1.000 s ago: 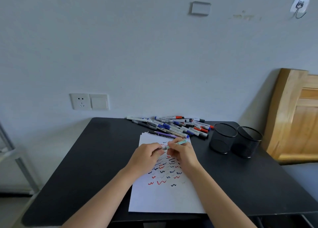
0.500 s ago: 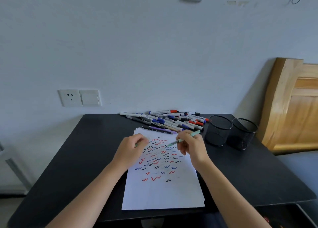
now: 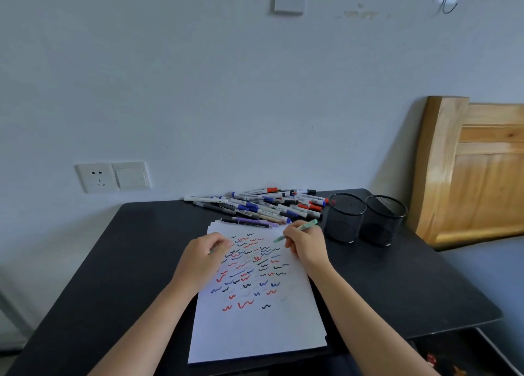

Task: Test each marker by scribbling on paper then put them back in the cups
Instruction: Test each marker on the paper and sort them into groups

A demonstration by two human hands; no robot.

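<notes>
table (image 3: pixel 397 285) black | paper (image 3: pixel 255 333) white, with red, blue and black squiggles | pen (image 3: pixel 297 229) light green | two mesh cups (image 3: pixel 344 219) black | wall (image 3: pixel 198 92) pale grey-blue

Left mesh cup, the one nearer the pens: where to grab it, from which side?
Wrap the grip round the wall of the left cup from the near side. It stands upright; the other cup sits close on its right and the pen pile reaches its left rear, so the front looks freest. A pinch over the open rim from above should also work.
</notes>
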